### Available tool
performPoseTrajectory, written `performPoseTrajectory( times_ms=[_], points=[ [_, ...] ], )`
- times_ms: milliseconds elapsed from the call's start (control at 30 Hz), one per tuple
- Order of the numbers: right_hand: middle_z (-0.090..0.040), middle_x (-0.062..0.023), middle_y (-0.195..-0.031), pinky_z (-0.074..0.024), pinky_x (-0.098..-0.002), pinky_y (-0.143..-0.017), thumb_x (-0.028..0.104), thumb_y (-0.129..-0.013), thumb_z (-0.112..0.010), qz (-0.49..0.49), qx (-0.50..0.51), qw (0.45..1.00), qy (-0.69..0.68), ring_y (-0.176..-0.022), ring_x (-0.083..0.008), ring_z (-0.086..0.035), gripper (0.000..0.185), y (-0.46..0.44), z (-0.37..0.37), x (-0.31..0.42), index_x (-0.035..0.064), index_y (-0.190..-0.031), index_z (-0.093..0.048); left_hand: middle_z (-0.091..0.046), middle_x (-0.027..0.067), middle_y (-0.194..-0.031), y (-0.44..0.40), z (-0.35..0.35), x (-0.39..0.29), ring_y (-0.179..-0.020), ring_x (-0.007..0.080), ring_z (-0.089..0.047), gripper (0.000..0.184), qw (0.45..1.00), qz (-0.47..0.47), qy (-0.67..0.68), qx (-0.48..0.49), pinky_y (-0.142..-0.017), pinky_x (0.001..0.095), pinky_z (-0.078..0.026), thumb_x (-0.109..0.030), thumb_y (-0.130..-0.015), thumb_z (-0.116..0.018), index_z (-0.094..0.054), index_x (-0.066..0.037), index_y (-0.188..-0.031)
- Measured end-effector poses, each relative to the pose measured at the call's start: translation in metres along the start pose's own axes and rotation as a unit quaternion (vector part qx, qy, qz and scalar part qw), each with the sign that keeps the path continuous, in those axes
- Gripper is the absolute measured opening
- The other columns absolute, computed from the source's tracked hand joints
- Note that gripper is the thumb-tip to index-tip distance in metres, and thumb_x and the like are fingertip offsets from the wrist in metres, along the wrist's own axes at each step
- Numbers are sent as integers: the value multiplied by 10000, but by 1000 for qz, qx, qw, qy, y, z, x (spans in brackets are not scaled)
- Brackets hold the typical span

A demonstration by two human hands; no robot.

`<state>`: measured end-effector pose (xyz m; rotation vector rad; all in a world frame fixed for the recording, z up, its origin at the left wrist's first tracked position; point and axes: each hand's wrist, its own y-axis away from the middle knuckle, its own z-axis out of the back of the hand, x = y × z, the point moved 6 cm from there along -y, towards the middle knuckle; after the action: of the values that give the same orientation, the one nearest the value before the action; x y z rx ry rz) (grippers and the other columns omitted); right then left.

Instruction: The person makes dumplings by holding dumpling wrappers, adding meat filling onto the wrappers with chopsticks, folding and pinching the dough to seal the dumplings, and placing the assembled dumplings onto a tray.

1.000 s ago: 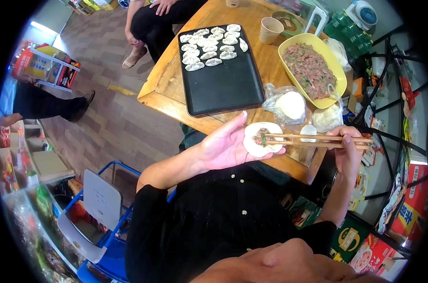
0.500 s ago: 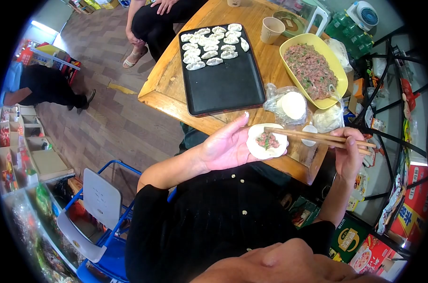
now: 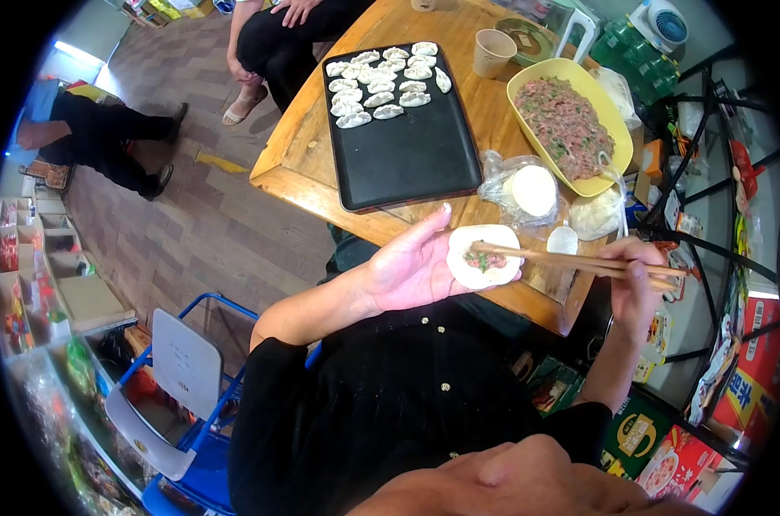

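On the palm and fingers of my left hand (image 3: 407,273) rests a round dumpling wrapper (image 3: 460,275). Pink meat filling with green bits (image 3: 491,261) sits in its middle. My right hand (image 3: 635,288) grips a pair of wooden chopsticks (image 3: 575,261), whose tips touch the filling. Just beyond, a stack of wrappers (image 3: 533,191) lies in a plastic bag, with a single small white disc (image 3: 563,241) nearby. A yellow bowl (image 3: 621,138) holds a mass of meat filling (image 3: 562,125). Several pleated dumplings (image 3: 380,87) occupy the far part of a black tray (image 3: 407,163).
The wooden table (image 3: 300,163) bears a paper cup (image 3: 494,53) behind the tray. A blue folding chair (image 3: 184,365) stands at my left. One seated person (image 3: 300,43) is beyond the table; another person (image 3: 106,138) walks at far left. Shelves with packages (image 3: 725,258) line the right.
The chopstick tips have shifted slightly left and down on the filling, and my right hand has moved a little. At far left, the walking person's legs have spread into a stride.
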<state>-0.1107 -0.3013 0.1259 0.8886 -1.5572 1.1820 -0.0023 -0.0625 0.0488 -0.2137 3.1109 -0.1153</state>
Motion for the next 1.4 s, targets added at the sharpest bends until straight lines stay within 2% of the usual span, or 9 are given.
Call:
performPoseTrajectory(
  times_ms=[100, 167, 300, 400, 733, 900, 1067, 1333, 1400],
  points=[
    [-656, -231, -981, -540, -389, -786, 162, -963, -578, 8, -95, 995, -20, -872, -301, -648, 203, -1, 25, 10, -17, -1057, -589, -300, 274, -1526, 2, 2, -1, -1402, 416, -344, 774, 992, 1, -76, -102, -1136, 466, -361, -563, -1024, -241, -214, 42, -1505],
    [-668, -216, -1019, -570, -346, -767, 136, -981, -551, 7, -198, 979, 40, -878, -262, -673, 218, -1, 47, 12, -40, -1105, -592, -299, 280, -1524, 4, 3, -1, -1402, 423, -341, 777, 992, 3, -79, -102, -1130, 467, -369, -567, -1022, -237, -216, 42, -1505],
    [-686, -172, -1018, -593, -325, -771, 103, -986, -555, -42, -260, 952, 156, -889, -231, -697, 222, -7, 65, -8, -62, -1128, -600, -290, 270, -1534, 5, 6, 2, -1409, 423, -328, 767, 986, 3, -136, -99, -1163, 464, -311, -563, -1022, -229, -223, 32, -1507],
    [-689, -148, -989, -587, -305, -765, 99, -978, -580, -56, -205, 957, 197, -863, -202, -695, 191, -15, 58, -30, -48, -1091, -626, -282, 253, -1546, 7, 10, 5, -1417, 423, -313, 744, 976, -4, -177, -126, -1199, 454, -232, -550, -1025, -238, -228, 11, -1513],
    [-687, -117, -937, -566, -257, -717, 82, -969, -584, -54, -213, 960, 171, -831, -155, -681, 164, -15, 56, -30, -49, -1051, -638, -294, 284, -1528, 5, 8, 21, -1400, 452, -331, 761, 974, 26, -197, -108, -1150, 490, -325, -559, -1009, -300, -235, 13, -1508],
    [-691, -111, -938, -545, -262, -738, 58, -967, -557, 55, -259, 958, 108, -819, -143, -666, 129, -5, 66, 5, -30, -1018, -637, -274, 302, -1529, 8, 8, 25, -1403, 462, -315, 771, 972, 18, -186, -141, -1183, 503, -256, -557, -1006, -315, -253, 39, -1491],
    [-686, -121, -1010, -555, -266, -762, 110, -990, -566, 91, -313, 927, 185, -880, -154, -677, 193, -40, 102, -11, -47, -1076, -637, -285, 297, -1527, 7, 1, 27, -1408, 438, -321, 736, 975, 32, -179, -125, -1199, 463, -231, -515, -1015, -344, -258, 38, -1492],
    [-688, -97, -950, -578, -255, -709, 135, -945, -620, 10, -320, 934, 160, -805, -149, -682, 237, -103, 139, -69, -52, -1081, -674, -362, 222, -1511, 0, -14, 46, -1386, 370, -389, 674, 987, 48, -155, -3, -1179, 435, -286, -480, -1046, -279, -282, 29, -1487],
    [-687, -96, -932, -582, -254, -714, 147, -939, -632, 6, -298, 941, 159, -847, -136, -676, 248, -113, 154, -100, -54, -1079, -676, -385, 209, -1498, -1, -14, 48, -1371, 367, -410, 645, 989, 40, -136, -35, -1164, 432, -317, -459, -1054, -274, -302, 27, -1478]
  ],
)
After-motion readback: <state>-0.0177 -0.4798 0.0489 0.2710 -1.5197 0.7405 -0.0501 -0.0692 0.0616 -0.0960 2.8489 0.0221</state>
